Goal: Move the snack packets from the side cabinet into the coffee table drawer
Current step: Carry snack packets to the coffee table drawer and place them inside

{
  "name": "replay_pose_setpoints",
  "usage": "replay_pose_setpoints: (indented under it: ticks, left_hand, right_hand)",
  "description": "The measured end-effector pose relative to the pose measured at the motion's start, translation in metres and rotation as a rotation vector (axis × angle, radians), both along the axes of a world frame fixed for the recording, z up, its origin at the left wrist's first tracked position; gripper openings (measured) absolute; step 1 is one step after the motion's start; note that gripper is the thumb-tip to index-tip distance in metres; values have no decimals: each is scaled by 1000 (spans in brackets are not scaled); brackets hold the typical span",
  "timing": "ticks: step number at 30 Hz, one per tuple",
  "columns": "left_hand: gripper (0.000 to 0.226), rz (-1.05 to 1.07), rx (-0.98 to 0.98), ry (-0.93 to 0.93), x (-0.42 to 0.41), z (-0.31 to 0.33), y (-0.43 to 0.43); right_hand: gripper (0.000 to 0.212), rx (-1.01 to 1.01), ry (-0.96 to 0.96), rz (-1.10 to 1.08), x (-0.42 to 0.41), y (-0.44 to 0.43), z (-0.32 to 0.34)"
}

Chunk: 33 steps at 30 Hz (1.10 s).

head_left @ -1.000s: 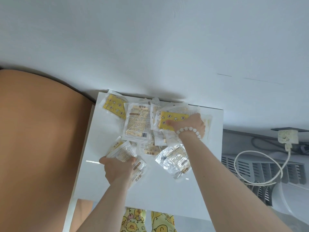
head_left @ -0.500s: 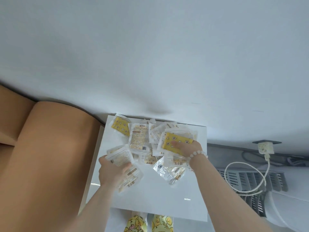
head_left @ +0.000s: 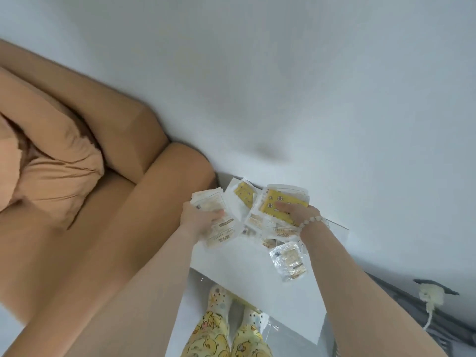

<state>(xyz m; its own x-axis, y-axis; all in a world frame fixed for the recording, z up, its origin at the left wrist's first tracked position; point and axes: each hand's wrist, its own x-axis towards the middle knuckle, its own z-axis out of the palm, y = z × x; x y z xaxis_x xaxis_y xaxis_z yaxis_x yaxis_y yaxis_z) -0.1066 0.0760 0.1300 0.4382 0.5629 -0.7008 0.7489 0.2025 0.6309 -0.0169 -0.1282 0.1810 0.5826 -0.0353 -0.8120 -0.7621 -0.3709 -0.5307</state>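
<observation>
Snack packets (head_left: 253, 217) heaped on side cabinet top (head_left: 244, 266), 12 o'clock end. L hand (head_left: 203, 220) fingers curled round clear packet (head_left: 221, 231), long axis 11–5. R hand (head_left: 296, 215) pinches yellow packet (head_left: 280, 200), axis approx 9–3. Loose packet (head_left: 289, 261) at 6 o'clock of R hand. Judged light, floppy, slick film; grip mid-body.
</observation>
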Motion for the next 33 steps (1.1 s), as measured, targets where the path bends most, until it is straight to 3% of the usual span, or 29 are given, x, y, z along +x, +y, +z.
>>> replay_pose_setpoints:
  ticks: [4,7,9,11,13,15,17,22,24,28,33]
  left_hand:
    - [58,61,-18,-51,-27,20,39]
    - [39,121,-28,-82,-59,33,65]
    - [59,189,-34,-73,-88,38,86]
    - [75,264,-47,-67,-120,42,107]
    - [70,339,-37,-93,-149,49,125]
    - [83,399,-28,-133,-182,57,147]
    - [81,417,-16,-167,-206,60,162]
    - [59,575,26,-184,-316,70,196]
    - [61,648,34,-200,-366,67,208]
    - [49,762,91,-189,-464,68,223]
    - [70,896,116,-159,-572,58,236]
  right_hand:
    - [65,33,-4,166,-5,57,15]
    - [38,106,-28,255,-15,102,29]
    - [30,126,-39,329,-30,132,38]
    - [38,115,-26,414,-49,161,44]
    - [52,115,-10,492,-71,187,51]
    - [56,115,-4,564,-97,220,55]
    - [64,103,-12,633,-120,245,58]
    - [57,112,-6,876,-229,317,71]
    - [57,111,-7,955,-274,343,75]
    - [55,57,-53,1273,-361,385,81]
    - [65,46,-43,1442,-468,419,78]
